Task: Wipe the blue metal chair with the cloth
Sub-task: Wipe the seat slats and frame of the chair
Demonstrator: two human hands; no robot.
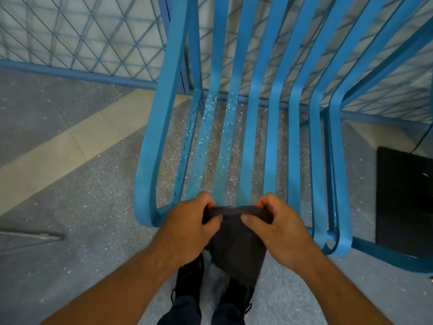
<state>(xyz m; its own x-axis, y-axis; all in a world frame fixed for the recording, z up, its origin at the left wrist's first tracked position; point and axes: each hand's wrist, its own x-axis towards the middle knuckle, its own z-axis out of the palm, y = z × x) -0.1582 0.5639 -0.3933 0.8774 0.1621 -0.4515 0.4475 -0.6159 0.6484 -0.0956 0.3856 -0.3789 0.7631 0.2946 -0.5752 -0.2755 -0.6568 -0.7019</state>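
Note:
The blue metal chair [271, 127] fills the upper and middle view, its flat slats running from the backrest down to the seat's front edge. White specks and dark marks dot the left slats. A dark grey cloth [236, 245] hangs down in front of the seat edge, its top hem stretched between both hands. My left hand [189, 226] pinches the hem's left end. My right hand [278, 224] pinches the right end, thumb on the cloth. Both hands are at the seat's front edge, where they hide the middle slats' ends.
A blue-framed wire mesh fence [82, 38] stands behind the chair. The floor is speckled grey with a beige stripe [70, 148] at the left. A black mat [405, 198] lies to the right. My dark shoes [189, 275] stand below the cloth.

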